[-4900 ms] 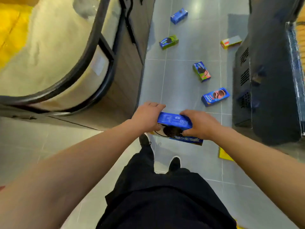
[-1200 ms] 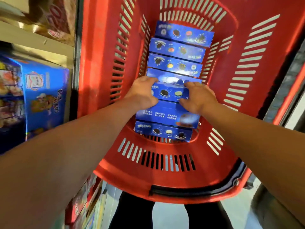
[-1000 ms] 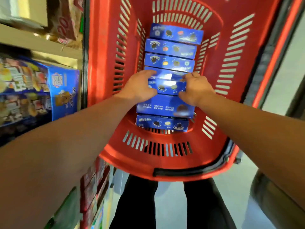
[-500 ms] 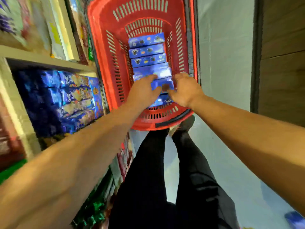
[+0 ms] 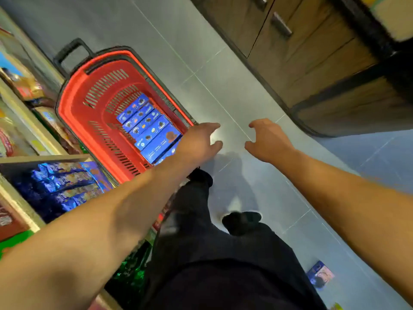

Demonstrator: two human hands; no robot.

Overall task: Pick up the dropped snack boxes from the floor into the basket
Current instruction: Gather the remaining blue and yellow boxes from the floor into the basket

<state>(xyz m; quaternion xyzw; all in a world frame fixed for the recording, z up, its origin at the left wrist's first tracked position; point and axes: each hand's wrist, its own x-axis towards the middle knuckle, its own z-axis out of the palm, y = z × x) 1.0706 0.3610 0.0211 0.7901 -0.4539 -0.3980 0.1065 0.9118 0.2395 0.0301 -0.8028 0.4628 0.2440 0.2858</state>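
Snack boxes (image 5: 149, 128): blue, packed side by side in a row inside the basket.
Basket (image 5: 73, 108): red, slotted walls, black handle at its far end, standing on the floor beside the store shelf (image 5: 40, 139).
Stray box (image 5: 320, 276): blue, lying on the grey floor (image 5: 245, 92) near the lower right, well apart from the basket.
Left hand (image 5: 200, 139): empty, fingers spread, over the basket's near rim.
Right hand (image 5: 267, 139): empty, fingers loosely curled apart, above bare floor.
Cabinet (image 5: 312, 52): dark wood, upper right.
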